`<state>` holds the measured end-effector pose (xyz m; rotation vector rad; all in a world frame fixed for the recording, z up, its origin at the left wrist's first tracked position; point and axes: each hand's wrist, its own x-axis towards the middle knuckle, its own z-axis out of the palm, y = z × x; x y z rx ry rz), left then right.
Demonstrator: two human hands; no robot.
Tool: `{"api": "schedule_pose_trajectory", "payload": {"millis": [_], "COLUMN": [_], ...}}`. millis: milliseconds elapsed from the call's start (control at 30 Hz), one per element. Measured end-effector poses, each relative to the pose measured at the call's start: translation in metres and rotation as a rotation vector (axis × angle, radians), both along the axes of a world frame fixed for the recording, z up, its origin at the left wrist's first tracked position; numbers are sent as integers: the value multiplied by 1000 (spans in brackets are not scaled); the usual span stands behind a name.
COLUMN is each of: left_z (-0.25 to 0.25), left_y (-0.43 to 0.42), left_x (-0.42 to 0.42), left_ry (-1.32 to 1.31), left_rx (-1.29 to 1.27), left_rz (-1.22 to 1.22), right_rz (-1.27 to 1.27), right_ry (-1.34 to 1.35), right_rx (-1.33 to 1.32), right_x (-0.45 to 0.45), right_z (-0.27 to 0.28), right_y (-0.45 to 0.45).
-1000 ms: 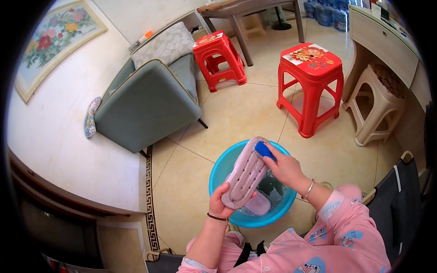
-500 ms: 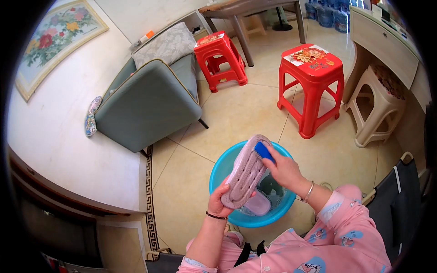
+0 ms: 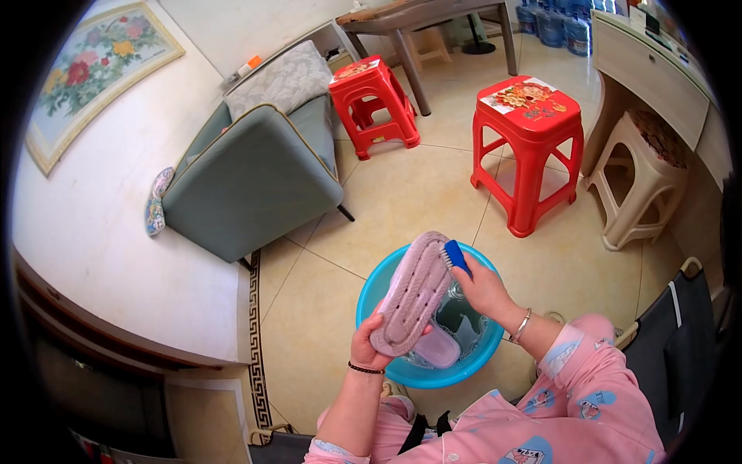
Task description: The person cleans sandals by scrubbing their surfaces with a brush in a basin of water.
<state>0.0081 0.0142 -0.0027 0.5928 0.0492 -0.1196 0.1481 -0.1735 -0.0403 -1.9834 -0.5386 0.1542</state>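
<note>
A pinkish-purple slipper [image 3: 412,298] is held sole up over the blue basin [image 3: 366,325], with its far end tilted away from me. My left hand [image 3: 369,340] is closed around the slipper's near end. In my right hand [image 3: 485,288] is a blue scrub brush [image 3: 457,257], its pale bristles against the right edge of the sole near the far end. Below, a second slipper [image 3: 437,347] lies in the basin's cloudy, sudsy water [image 3: 465,317].
Two red plastic stools [image 3: 527,147] stand beyond the basin, one farther left. A grey-green armchair [image 3: 255,185] is at the left. A beige stool [image 3: 638,178] sits under the desk [image 3: 649,69] at right. Blue water bottles [image 3: 553,29] stand at the back.
The brush has shifted slightly right, from on the sole's far end to its right edge, and its bristles now show. The slipper has turned and dropped a little in my left hand.
</note>
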Motion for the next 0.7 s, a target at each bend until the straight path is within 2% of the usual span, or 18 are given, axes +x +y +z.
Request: {"api": "schedule_pose_trajectory", "payload": {"millis": [67,133,167,400,467,533,567,600,700], "left_z": [0,1,1,-18,-11,0,2,3,4], "left_y": [0,2,4,16,12,6,5,4,4], "left_x": [0,-1,-2,-3,-2,0,0,1,1], "left_ry": [0,23,23,106,120,87,86,81,82], "left_rx": [-23,-13,-13,33,36,2,3,-11,-19], "left_rz": [9,53,56,149,151,63,62,54,49], "right_rz": [3,119,141,481,430,222,147,144,2], "right_ry": [-6,23,-50,-118,-182,-136,-148,-150,-35], "right_rx": [-58,-168,-182,-146,-109,-202,-167,-166,-317], "right_x": [-10,-20,-26,-47,-42,-30,-25,-18,2], "right_z": [15,28,29,38,27,22,28,31,22], "right_y": [-2,-2,-1,-6,-3,-2,-5,-5,-6]}}
